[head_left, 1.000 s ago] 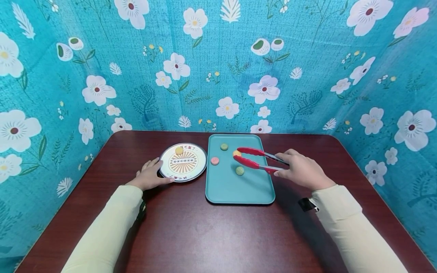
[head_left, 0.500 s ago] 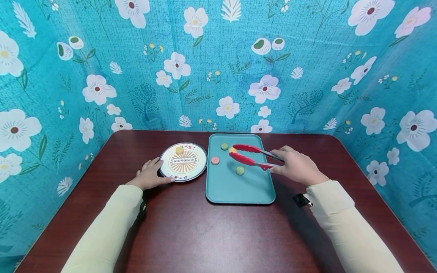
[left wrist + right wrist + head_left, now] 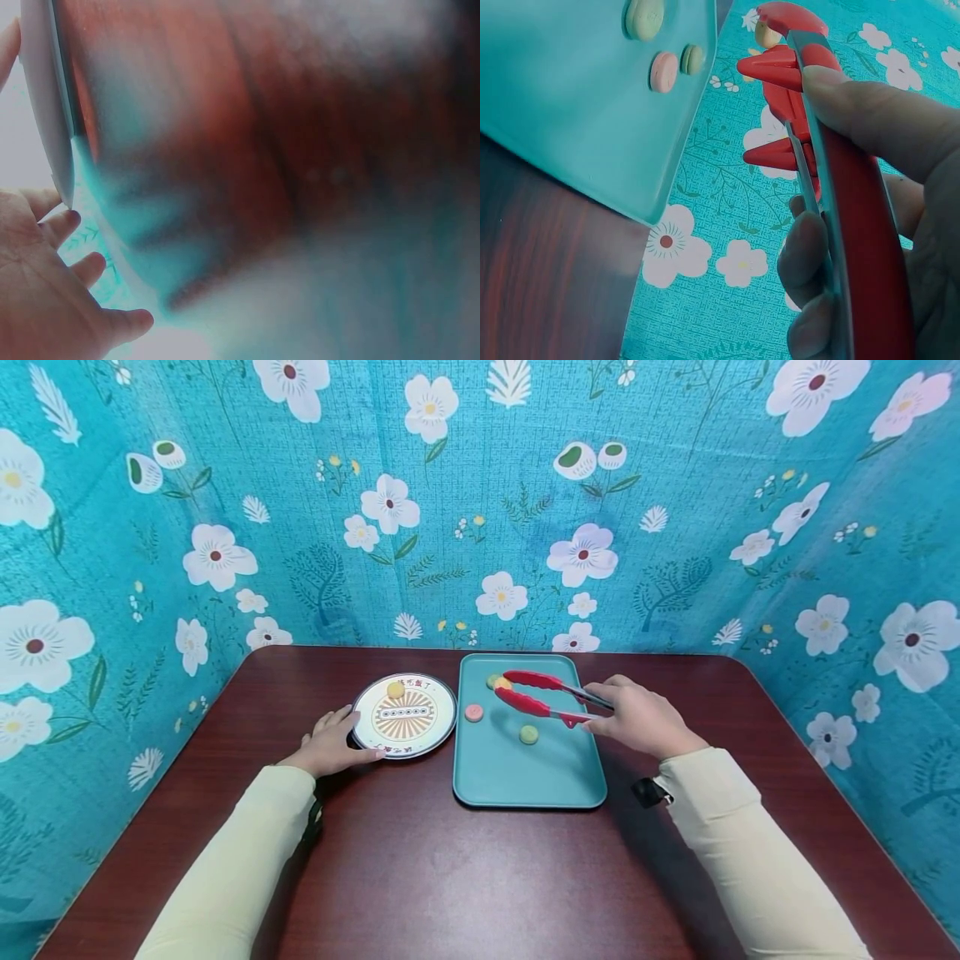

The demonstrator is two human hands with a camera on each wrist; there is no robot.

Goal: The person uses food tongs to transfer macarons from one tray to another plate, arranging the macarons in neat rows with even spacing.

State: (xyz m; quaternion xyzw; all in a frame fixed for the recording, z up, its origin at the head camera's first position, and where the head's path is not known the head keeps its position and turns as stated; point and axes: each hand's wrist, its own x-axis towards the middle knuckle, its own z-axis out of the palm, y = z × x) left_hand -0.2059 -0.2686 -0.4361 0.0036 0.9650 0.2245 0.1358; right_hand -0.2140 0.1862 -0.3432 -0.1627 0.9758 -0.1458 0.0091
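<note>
Yellow macaron (image 3: 503, 683), pinched between tips of red tongs (image 3: 531, 705) above teal tray (image 3: 525, 785). Grips tongs with right hand (image 3: 641, 720), thumb and fingers round the handles; rests left hand (image 3: 328, 748), with fingers spread, against plate (image 3: 444, 727), well apart from the right. On tray: 2 green macarons (image 3: 528, 734), 1 pink macaron (image 3: 474, 712). Dark red-brown table (image 3: 465, 885) beneath; flowered turquoise cloth (image 3: 442, 560) behind.

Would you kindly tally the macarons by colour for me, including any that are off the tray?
Yellow macarons: 2 (one on the plate, one in the tongs)
Green macarons: 2 (both on the tray)
Pink macaron: 1 (on the tray)
Total: 5
</note>
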